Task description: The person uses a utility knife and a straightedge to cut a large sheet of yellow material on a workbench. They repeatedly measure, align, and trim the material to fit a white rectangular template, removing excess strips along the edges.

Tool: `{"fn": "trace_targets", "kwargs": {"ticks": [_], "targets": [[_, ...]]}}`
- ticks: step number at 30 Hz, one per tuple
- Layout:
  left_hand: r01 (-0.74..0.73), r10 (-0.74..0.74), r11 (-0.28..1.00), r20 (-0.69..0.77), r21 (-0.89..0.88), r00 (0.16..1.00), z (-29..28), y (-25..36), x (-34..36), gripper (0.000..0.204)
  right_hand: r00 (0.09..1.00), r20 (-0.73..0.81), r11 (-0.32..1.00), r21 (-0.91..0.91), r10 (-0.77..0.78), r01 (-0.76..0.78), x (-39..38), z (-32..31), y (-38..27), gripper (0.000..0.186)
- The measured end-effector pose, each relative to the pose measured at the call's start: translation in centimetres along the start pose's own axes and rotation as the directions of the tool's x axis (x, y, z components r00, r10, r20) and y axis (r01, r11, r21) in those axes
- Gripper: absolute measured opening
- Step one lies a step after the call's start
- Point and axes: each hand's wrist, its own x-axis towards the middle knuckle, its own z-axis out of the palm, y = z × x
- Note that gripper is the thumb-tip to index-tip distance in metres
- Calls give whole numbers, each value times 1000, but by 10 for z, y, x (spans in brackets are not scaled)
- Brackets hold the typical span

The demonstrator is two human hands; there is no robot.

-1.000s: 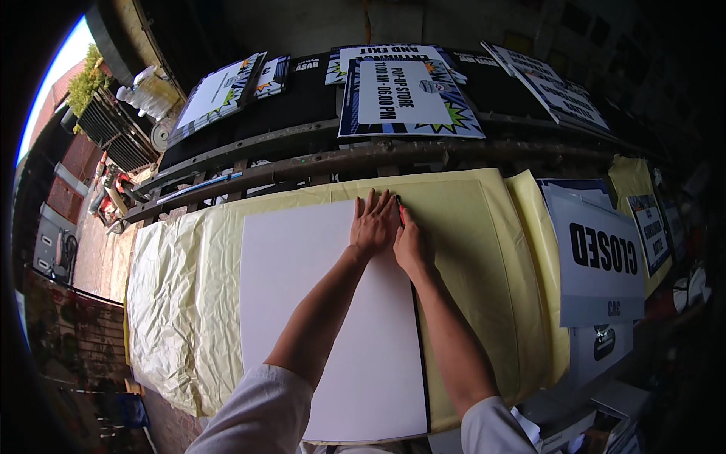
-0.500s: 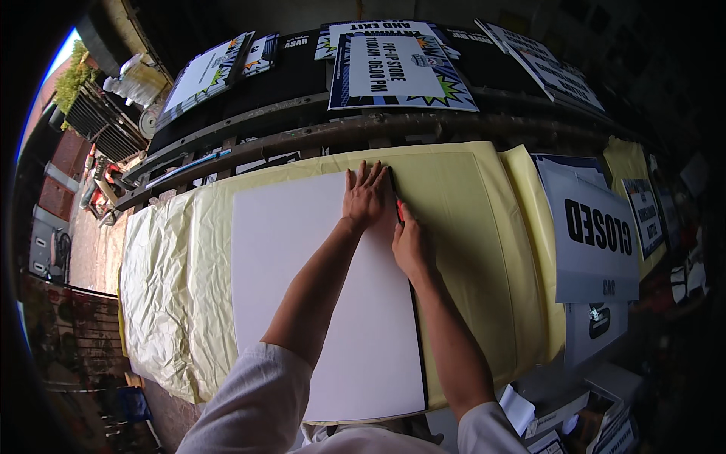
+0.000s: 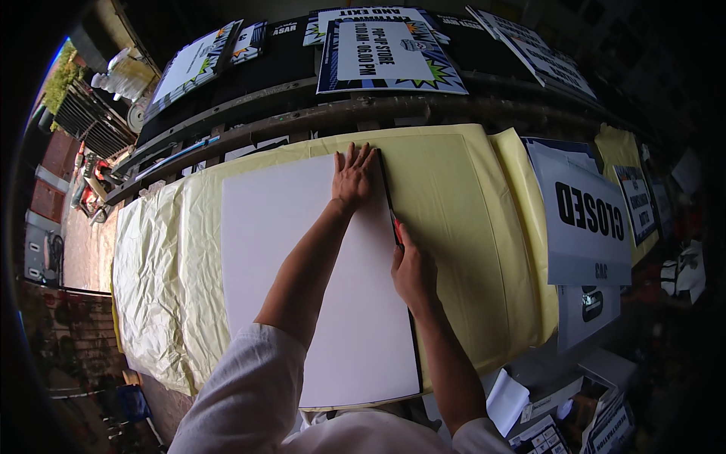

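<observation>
A large white board [image 3: 265,219] lies on yellow sheeting [image 3: 461,204], with a thin black strip [image 3: 415,356] along its right edge. Near the far end of that edge, my left hand [image 3: 352,184] rests flat on the board with fingers spread, the fingertips close to the strip. My right hand [image 3: 416,268], nearer to me, is closed around a slim red utility knife [image 3: 398,230] held against the strip. The knife's blade cannot be made out. Crinkled yellow sheeting [image 3: 155,280] extends left of the board.
Beyond the work surface runs a dark metal rail [image 3: 302,121], with printed signs [image 3: 378,57] behind it. More printed sheets [image 3: 586,234] hang at the right. Boxes and papers [image 3: 563,405] sit at the lower right; a black slatted gate [image 3: 94,121] stands far left.
My right hand has slid toward me along the strip with the red utility knife, widening the gap to my left hand. The left hand keeps its place on the board. The view has shifted slightly.
</observation>
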Motion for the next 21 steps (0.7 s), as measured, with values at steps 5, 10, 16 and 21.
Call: {"fn": "trace_targets", "kwargs": {"ticks": [5, 10, 16, 21], "targets": [[8, -9, 999, 24, 36, 1000, -1, 6, 5, 60, 1000, -24, 1000, -8, -12, 12, -22, -1, 8, 48], [7, -7, 1000, 1, 0, 1000, 1, 7, 4, 62, 999, 35, 999, -36, 40, -38, -41, -9, 6, 50], [-4, 4, 999, 2, 45, 1000, 10, -1, 5, 69, 998, 40, 997, -69, 43, -40, -68, -10, 8, 50], [0, -1, 998, 18, 64, 1000, 9, 1, 6, 68, 998, 37, 994, -98, 52, -48, -102, -6, 22, 51]]}}
